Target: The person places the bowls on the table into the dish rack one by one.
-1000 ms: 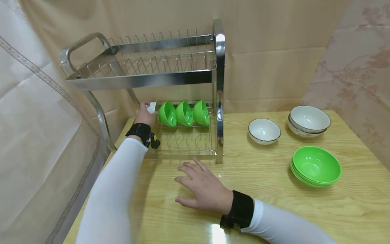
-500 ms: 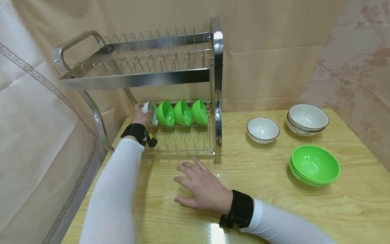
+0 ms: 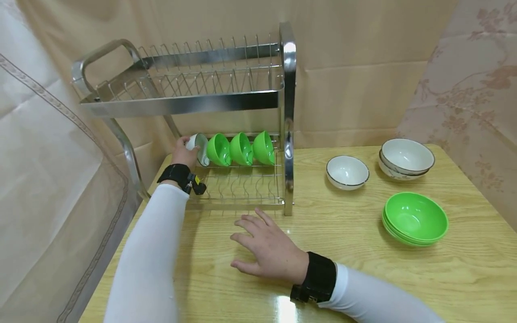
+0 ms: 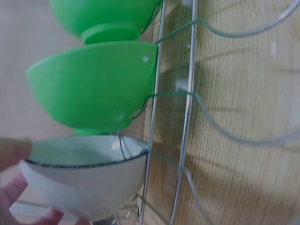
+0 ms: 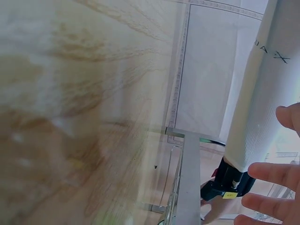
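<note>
My left hand (image 3: 183, 153) grips a white bowl (image 4: 89, 185) with a dark rim, thumb at the rim and fingers round its outside. This bowl stands on its side on the lower tier of a metal dish rack (image 3: 181, 106), at the left end. To its right, three green bowls (image 3: 218, 150) stand tilted in a row, the nearest one close beside it. My right hand (image 3: 269, 251) is held over the table in front of the rack, fingers spread and holding nothing; its fingers (image 5: 274, 176) also show in the right wrist view.
On the right of the wooden table (image 3: 331, 224) are a single white bowl (image 3: 348, 172), a stack of white bowls (image 3: 408, 157) and a stack of green bowls (image 3: 416, 218). The rack's upper tier, with wire dividers, overhangs the lower one. Curtains surround the table.
The white bowl has turned so its inside shows, and it sits beside the green bowls on the lower tier. My left hand has shifted slightly left; my right hand stays put.
</note>
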`<action>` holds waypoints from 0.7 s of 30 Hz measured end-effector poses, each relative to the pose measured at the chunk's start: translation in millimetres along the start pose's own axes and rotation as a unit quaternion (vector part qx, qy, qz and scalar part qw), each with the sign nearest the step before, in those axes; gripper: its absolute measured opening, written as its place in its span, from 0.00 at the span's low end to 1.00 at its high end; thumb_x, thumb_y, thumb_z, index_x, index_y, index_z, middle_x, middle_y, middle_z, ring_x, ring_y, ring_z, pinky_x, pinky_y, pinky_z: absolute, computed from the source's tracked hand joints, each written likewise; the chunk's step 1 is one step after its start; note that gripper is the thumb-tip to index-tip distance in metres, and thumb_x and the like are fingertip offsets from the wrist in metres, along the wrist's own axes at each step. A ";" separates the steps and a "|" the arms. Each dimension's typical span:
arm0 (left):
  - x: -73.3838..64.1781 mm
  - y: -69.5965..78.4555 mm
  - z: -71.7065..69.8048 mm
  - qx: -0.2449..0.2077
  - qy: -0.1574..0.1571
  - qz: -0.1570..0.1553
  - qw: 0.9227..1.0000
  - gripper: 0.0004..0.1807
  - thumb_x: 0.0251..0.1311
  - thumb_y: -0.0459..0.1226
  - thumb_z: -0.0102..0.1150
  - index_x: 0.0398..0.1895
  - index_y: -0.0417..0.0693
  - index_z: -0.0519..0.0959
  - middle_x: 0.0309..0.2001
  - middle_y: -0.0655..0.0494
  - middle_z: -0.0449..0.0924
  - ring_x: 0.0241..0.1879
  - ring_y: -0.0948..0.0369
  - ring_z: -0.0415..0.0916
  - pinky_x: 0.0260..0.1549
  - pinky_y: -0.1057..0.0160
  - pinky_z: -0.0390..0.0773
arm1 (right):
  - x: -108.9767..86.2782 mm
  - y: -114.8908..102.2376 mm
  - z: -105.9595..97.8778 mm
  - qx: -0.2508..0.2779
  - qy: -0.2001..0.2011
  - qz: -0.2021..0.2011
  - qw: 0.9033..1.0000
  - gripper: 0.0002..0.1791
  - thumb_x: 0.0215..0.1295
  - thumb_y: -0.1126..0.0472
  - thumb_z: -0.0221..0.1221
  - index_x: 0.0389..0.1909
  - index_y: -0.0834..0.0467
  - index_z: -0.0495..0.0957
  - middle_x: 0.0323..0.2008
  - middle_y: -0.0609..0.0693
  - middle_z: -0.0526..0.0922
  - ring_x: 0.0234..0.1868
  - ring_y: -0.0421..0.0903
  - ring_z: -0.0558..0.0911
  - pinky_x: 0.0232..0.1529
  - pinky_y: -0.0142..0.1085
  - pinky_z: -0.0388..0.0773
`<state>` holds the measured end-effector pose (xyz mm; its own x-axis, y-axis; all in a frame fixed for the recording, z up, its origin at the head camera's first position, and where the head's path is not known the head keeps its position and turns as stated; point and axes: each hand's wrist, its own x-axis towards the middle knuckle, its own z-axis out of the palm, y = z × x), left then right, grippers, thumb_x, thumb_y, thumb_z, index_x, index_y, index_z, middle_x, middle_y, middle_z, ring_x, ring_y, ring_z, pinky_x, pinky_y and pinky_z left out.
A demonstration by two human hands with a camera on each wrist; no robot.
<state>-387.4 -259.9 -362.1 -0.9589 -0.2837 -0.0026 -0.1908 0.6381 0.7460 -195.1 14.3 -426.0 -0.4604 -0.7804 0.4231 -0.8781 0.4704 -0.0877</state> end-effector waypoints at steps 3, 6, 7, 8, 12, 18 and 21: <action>-5.5 1.6 -7.4 0.008 -0.021 0.014 1.000 0.31 0.74 0.43 0.42 0.73 0.40 0.50 0.67 0.32 0.59 0.58 0.43 0.63 0.57 0.47 0.69 | -1.3 -0.9 -1.3 0.001 0.000 0.000 1.000 0.31 0.64 0.32 0.50 0.55 0.51 0.77 0.62 0.54 0.71 0.66 0.49 0.60 0.71 0.54 0.47; -13.0 3.7 -12.7 0.034 -0.014 0.017 0.999 0.32 0.74 0.48 0.40 0.74 0.42 0.51 0.66 0.32 0.60 0.59 0.40 0.61 0.59 0.43 0.66 | -3.1 -1.6 -3.3 0.007 0.002 0.003 1.000 0.31 0.64 0.32 0.51 0.55 0.51 0.77 0.62 0.53 0.71 0.66 0.49 0.60 0.71 0.53 0.47; -14.3 4.9 -11.0 0.047 0.000 0.024 0.999 0.31 0.74 0.49 0.40 0.73 0.43 0.53 0.66 0.32 0.62 0.58 0.40 0.62 0.57 0.43 0.67 | -5.1 -1.3 -4.8 0.009 0.000 0.007 1.000 0.31 0.64 0.32 0.51 0.55 0.51 0.77 0.62 0.53 0.71 0.66 0.49 0.59 0.71 0.53 0.47; -17.6 7.5 -9.3 0.058 0.015 0.033 0.998 0.31 0.74 0.50 0.41 0.73 0.42 0.55 0.65 0.33 0.63 0.57 0.40 0.63 0.56 0.42 0.68 | -7.2 -1.0 -6.9 0.009 0.000 0.011 1.000 0.31 0.64 0.32 0.51 0.55 0.51 0.77 0.62 0.53 0.71 0.66 0.48 0.60 0.71 0.53 0.48; -41.4 21.4 -0.2 0.136 0.069 0.094 0.984 0.33 0.72 0.55 0.41 0.69 0.41 0.62 0.62 0.33 0.66 0.56 0.40 0.65 0.51 0.40 0.72 | -20.5 3.0 -16.5 0.017 -0.009 0.034 0.999 0.31 0.64 0.32 0.51 0.55 0.51 0.77 0.62 0.53 0.71 0.65 0.47 0.60 0.71 0.52 0.49; -110.7 38.9 18.5 0.179 0.090 0.201 0.959 0.38 0.69 0.61 0.41 0.68 0.41 0.64 0.63 0.35 0.65 0.56 0.42 0.66 0.46 0.39 0.76 | -58.2 17.4 -32.7 0.021 -0.003 0.078 0.997 0.29 0.63 0.35 0.54 0.56 0.50 0.76 0.61 0.51 0.72 0.65 0.45 0.61 0.70 0.49 0.53; -150.1 41.2 36.8 0.176 0.089 0.258 0.946 0.37 0.67 0.61 0.45 0.65 0.41 0.68 0.62 0.37 0.68 0.57 0.45 0.66 0.51 0.41 0.73 | -80.2 26.1 -42.6 0.019 0.009 0.097 0.995 0.28 0.61 0.37 0.57 0.55 0.51 0.76 0.61 0.52 0.72 0.65 0.46 0.61 0.69 0.50 0.55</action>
<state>-259.0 -164.7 -355.5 -0.8987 0.0345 0.4372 0.2053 0.9140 0.3499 -175.6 106.7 -423.8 -0.6205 -0.6686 0.4099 -0.7767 0.5961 -0.2035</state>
